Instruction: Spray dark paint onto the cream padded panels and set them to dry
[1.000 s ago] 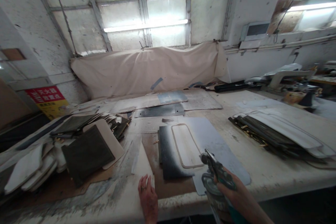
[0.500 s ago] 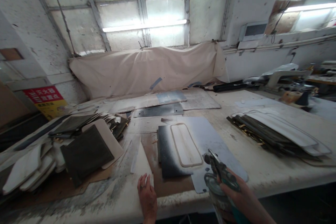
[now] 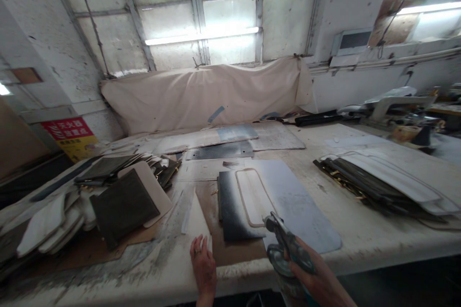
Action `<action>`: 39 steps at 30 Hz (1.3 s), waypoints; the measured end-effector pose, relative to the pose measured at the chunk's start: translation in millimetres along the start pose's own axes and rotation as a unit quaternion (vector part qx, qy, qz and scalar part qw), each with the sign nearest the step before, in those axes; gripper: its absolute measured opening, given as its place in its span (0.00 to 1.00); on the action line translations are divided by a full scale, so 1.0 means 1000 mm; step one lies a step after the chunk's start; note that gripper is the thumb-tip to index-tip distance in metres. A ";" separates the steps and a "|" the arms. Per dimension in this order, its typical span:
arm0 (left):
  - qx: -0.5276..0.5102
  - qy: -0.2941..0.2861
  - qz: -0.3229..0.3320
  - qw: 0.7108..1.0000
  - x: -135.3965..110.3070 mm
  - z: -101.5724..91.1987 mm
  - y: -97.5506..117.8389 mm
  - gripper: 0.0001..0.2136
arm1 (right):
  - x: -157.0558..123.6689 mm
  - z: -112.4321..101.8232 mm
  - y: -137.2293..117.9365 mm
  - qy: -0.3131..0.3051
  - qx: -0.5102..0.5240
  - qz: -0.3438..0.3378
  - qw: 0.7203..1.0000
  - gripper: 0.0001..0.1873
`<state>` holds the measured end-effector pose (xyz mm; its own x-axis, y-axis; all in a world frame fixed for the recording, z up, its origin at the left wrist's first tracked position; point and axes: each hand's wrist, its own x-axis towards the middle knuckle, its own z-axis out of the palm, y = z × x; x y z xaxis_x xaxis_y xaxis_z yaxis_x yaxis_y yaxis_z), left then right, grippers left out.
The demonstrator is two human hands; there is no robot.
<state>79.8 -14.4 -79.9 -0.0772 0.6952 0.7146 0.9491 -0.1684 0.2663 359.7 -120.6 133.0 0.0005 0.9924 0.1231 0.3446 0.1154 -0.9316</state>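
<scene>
Closest in, the right hand (image 3: 317,280) is clenched around the grip of a grimy grey metal spray gun (image 3: 286,244). The gun's cup is slung underneath and its nozzle points to eleven o'clock. At nine o'clock of the gun, the left hand (image 3: 203,266) lies on the near edge of the paint-crusted white bench (image 3: 360,237). It is palm down with fingers stretched out, holding nothing, and its fingertips rest on the tip of a white triangular sheet (image 3: 196,216).

Just past the nozzle, at twelve o'clock, there's the pale rounded-rectangle panel with a raised rim (image 3: 252,194). It lies flat, partly on a black-to-grey sprayed sheet (image 3: 232,213) and partly on a large blue-grey sheet (image 3: 302,206). Brown cardboard (image 3: 211,201) shows beneath them.

Out at ten o'clock, a dark square pad (image 3: 122,206) overlaps a beige rounded board (image 3: 156,192). A heap of white cut pieces (image 3: 43,225) sits further round toward nine. Over at two o'clock, well apart from the gun, is a stack of black panels topped with white rimmed ones (image 3: 382,182).

Further back at twelve, a dark metal plate (image 3: 219,151) lies flat. Behind it a beige cloth (image 3: 209,96) drapes along the wall, with a red-and-yellow sign (image 3: 68,136) at ten o'clock. A fluorescent tube (image 3: 201,36) glows above.
</scene>
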 end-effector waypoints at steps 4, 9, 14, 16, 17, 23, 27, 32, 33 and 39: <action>-0.004 -0.003 -0.006 1.000 0.000 -0.001 0.001 0.16 | -0.003 -0.003 0.003 -0.004 0.000 0.006 1.000 0.07; -0.012 -0.008 -0.009 1.000 -0.001 -0.001 0.000 0.17 | -0.009 -0.009 0.017 0.010 0.008 0.032 0.999 0.08; -0.020 -0.010 -0.016 1.000 -0.001 -0.001 0.001 0.17 | -0.015 -0.014 0.020 0.082 0.008 0.031 0.996 0.06; -0.020 -0.011 -0.017 1.000 -0.001 -0.001 0.002 0.17 | -0.017 -0.016 0.019 0.090 0.010 0.030 0.995 0.06; -0.020 -0.012 -0.018 1.000 -0.001 -0.002 0.002 0.17 | -0.017 -0.018 0.020 0.091 0.011 0.033 0.995 0.07; -0.019 -0.010 -0.019 1.000 0.000 -0.002 0.003 0.17 | -0.022 -0.030 0.028 0.097 0.017 0.063 0.993 0.09; -0.019 -0.011 -0.020 1.000 0.000 -0.002 0.004 0.17 | -0.024 -0.030 0.029 0.083 0.018 0.057 0.995 0.09; -0.022 -0.015 -0.025 0.999 0.001 -0.003 0.005 0.17 | -0.026 -0.022 0.026 0.048 0.013 0.047 0.998 0.10; -0.023 -0.016 -0.027 0.999 0.002 -0.004 0.005 0.17 | -0.026 -0.020 0.026 0.035 0.008 0.040 0.999 0.10; -0.022 -0.023 -0.039 0.999 0.001 -0.007 0.007 0.17 | -0.028 -0.007 0.026 0.031 0.003 0.013 0.999 0.10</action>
<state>84.6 -19.3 -72.7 -0.1345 0.7385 0.6607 0.9267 -0.1423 0.3477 375.5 -145.3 108.4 0.0681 0.9904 0.1205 0.3380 0.0908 -0.9368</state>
